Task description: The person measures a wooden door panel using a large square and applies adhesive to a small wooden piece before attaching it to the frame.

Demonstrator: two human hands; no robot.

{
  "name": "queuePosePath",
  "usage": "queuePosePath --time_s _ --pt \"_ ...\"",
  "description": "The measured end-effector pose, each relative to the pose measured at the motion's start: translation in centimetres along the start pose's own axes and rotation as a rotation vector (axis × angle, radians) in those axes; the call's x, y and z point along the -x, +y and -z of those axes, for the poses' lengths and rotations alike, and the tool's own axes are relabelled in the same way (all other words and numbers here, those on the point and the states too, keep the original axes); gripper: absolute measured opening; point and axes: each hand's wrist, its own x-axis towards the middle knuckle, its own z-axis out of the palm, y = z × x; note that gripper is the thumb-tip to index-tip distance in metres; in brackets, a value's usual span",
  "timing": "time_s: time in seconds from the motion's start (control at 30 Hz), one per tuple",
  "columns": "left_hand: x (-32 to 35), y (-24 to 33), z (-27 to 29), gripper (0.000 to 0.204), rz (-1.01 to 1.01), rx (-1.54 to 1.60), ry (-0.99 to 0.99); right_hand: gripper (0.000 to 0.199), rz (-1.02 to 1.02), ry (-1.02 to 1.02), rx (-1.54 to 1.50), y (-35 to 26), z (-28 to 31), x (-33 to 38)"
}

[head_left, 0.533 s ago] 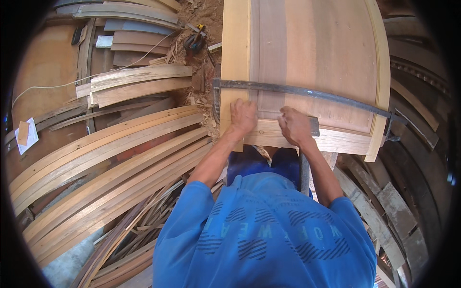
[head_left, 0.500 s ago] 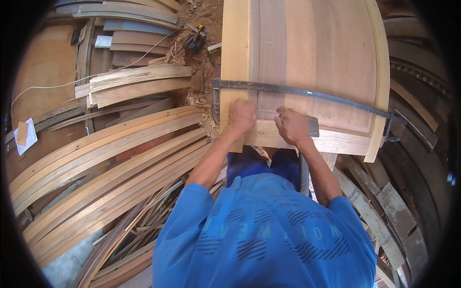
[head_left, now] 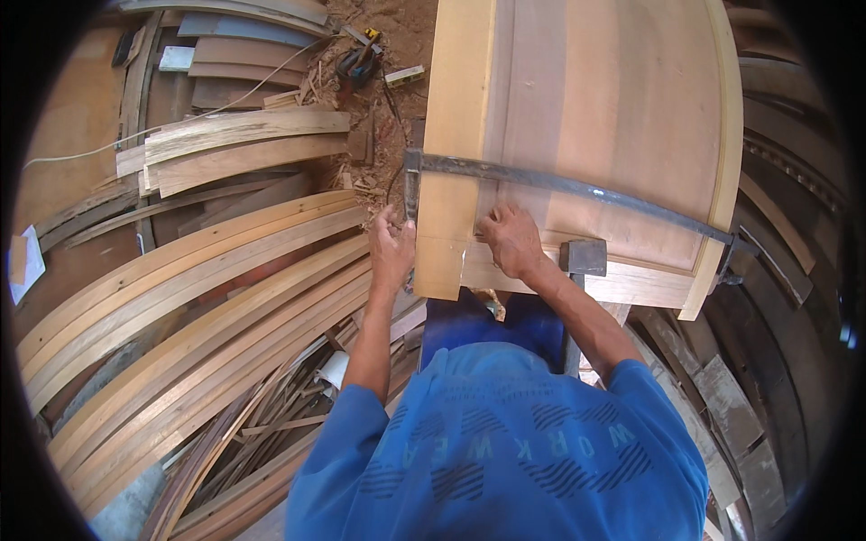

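A wooden door panel (head_left: 631, 117), pale frame around darker boards, lies in front of me with its near end toward my body. Across it runs a dark metal bar clamp (head_left: 559, 183), its jaws over both long edges. My left hand (head_left: 392, 252) is off the panel's left edge, just below the clamp's left jaw, fingers slightly bent and apart. On the panel, by the joint of the left stile and the bottom rail, rests my right hand (head_left: 512, 243). Its fingers are pinched together; whatever they hold is hidden. Right of it, a dark metal block (head_left: 585, 257) sits on the rail.
Long timber strips (head_left: 207, 261) are stacked at the left, with shorter boards (head_left: 253, 144) beyond. A corded power tool (head_left: 356, 65) and a small level (head_left: 404, 76) lie on the shaving-covered floor. More boards (head_left: 722, 397) lean or lie at the right.
My left hand has moved left off the panel to beside its edge. The right hand has shifted left toward the corner joint. The dark block now looks turned, and the view has shifted slightly.
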Motion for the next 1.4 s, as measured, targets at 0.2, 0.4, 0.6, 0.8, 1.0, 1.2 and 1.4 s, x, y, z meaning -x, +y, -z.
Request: queuePosePath --time_s 0.2,0.4,0.6,0.8,1.0,1.2,1.4 --pt "0.5 -0.4 -3.4 0.049 -0.02 0.02 0.044 0.01 -0.038 -0.037 -0.044 -0.2 -0.1 -0.5" --pt "0.8 -1.2 -5.4 0.052 0.019 -0.059 -0.002 0.01 -0.152 -0.064 -0.165 0.0 0.4 0.3" --pt "0.7 -0.5 -4.6 0.053 0.095 0.039 -0.104 0.022 -0.305 -0.07 -0.327 -0.5 0.8 0.7" --pt "0.3 0.7 -4.5 0.052 0.074 0.096 -0.093 0.03 -0.266 -0.123 -0.296 -0.4 0.4 1.4" --pt "0.3 0.9 -4.6 0.048 0.075 0.021 -0.088 0.039 -0.299 -0.196 -0.247 -1.0 0.7 1.1" --pt "0.5 0.9 -4.5 0.052 0.088 0.005 -0.091 0.034 -0.382 -0.176 -0.355 -0.4 1.9 1.4" --pt "0.1 2.8 -3.0 0.059 -0.103 -0.243 -0.003 0.022 -0.516 -0.008 -0.409 -0.1 2.9 2.9"
